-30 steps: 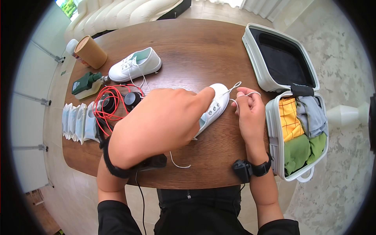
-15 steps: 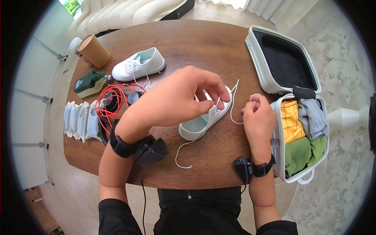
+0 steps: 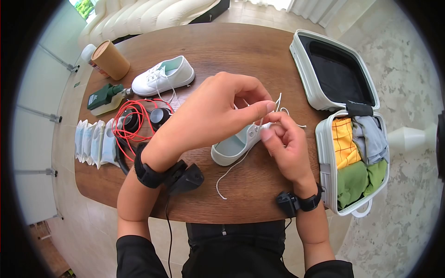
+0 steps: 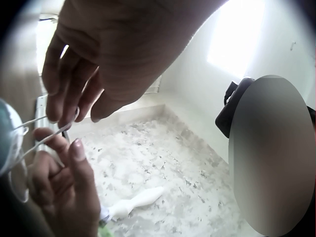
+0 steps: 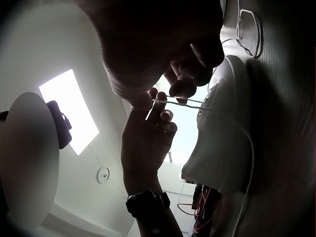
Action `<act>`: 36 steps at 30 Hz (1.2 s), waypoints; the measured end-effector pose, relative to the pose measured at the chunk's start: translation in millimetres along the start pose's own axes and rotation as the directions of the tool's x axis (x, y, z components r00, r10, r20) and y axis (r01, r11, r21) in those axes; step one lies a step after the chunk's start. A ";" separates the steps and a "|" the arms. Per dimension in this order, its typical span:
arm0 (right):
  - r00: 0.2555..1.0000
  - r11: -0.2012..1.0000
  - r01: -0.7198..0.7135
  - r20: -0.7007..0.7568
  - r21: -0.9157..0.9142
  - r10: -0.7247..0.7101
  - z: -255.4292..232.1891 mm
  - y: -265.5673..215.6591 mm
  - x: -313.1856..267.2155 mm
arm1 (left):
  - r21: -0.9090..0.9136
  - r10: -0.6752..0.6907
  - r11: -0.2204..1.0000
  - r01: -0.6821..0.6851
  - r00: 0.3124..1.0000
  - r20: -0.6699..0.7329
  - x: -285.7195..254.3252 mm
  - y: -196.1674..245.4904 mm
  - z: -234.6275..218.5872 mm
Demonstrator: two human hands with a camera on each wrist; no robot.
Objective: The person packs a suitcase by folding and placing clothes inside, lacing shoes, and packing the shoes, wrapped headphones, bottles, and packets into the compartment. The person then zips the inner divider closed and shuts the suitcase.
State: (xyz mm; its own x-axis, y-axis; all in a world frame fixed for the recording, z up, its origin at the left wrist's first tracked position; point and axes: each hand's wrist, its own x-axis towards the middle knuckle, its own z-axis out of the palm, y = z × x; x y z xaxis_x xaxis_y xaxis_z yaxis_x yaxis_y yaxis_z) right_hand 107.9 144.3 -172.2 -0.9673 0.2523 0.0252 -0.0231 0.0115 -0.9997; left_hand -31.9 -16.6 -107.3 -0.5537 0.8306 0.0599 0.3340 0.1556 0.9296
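Note:
A white lace-up shoe (image 3: 227, 154) with a pale green lining stands on the table beneath both hands. My left hand (image 3: 222, 109) is over it, thumb and fingers pinching the raised shoelace (image 4: 42, 142), whose strands run up from the eyelets. Close by on the right, my right hand (image 3: 289, 146) has its index finger at the lace strands, with the thumb apart and the other fingers curled. Whether it grips the lace, I cannot tell. One loose lace end lies on the table near the heel. Part of the shoe's front is hidden by the hands.
A second white shoe (image 3: 164, 76) stands farther back. Headphones (image 3: 160, 116) with red cable (image 3: 132, 123), wrapped packs (image 3: 96, 141), a green-topped bottle (image 3: 106, 98) and a brown tube (image 3: 111, 60) are at left. An open suitcase (image 3: 327, 178) with folded clothes (image 3: 354, 183) is at right.
My right hand first drew back from the lace to the right, then came left to the strands by my left hand. My left hand has shifted back off the shoe's opening and stays above the eyelets.

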 end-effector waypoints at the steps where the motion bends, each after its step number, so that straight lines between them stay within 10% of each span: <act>1: 0.999 0.997 0.015 0.030 -0.082 -0.013 1.2 -0.1 0.4 | -0.083 0.002 0.997 0.000 1.000 0.020 0.2 -1.5 0.3; 8: 0.914 0.990 -0.108 0.383 -0.089 0.134 -14.1 -11.3 -4.9 | -0.127 0.007 0.992 -0.010 1.000 -0.026 2.3 -8.1 0.7; 11: 0.621 0.985 -0.171 0.771 -0.039 0.138 -21.8 -20.7 -1.4 | -0.062 -0.078 0.995 0.079 0.997 0.022 1.6 -1.6 0.3; 15: 0.388 0.983 -0.182 0.921 0.033 0.041 -23.8 -18.9 4.5 | -0.043 -0.072 0.996 0.073 0.997 0.018 2.8 -5.5 0.8; 22: 0.389 0.953 -0.233 0.917 0.192 -0.090 -26.8 -22.2 0.0 | -0.024 -0.019 1.000 0.019 1.000 -0.018 2.8 -16.0 5.7; 25: 0.862 0.815 -0.127 0.469 0.566 -0.192 -22.2 -19.0 -13.4 | 0.025 0.052 0.998 -0.049 0.994 -0.096 1.1 -22.7 9.7; 31: 0.985 0.834 0.077 0.086 0.547 -0.148 -26.4 -4.1 2.8 | 0.214 -0.045 0.976 0.049 0.999 -0.022 3.5 -14.9 4.4; 36: 0.985 0.820 0.071 0.090 0.568 -0.148 -27.2 -3.5 3.8 | 0.196 0.127 0.970 -0.143 0.988 0.093 3.7 -17.2 9.5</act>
State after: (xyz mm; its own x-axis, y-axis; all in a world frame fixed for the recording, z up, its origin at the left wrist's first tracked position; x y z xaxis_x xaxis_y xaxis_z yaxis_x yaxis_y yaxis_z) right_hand 111.2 171.6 -168.5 -0.9721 0.1593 0.1721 -0.2309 -0.5219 -0.8212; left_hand -32.5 -11.1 -126.6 -0.4332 0.8899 0.1432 0.5525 0.1366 0.8223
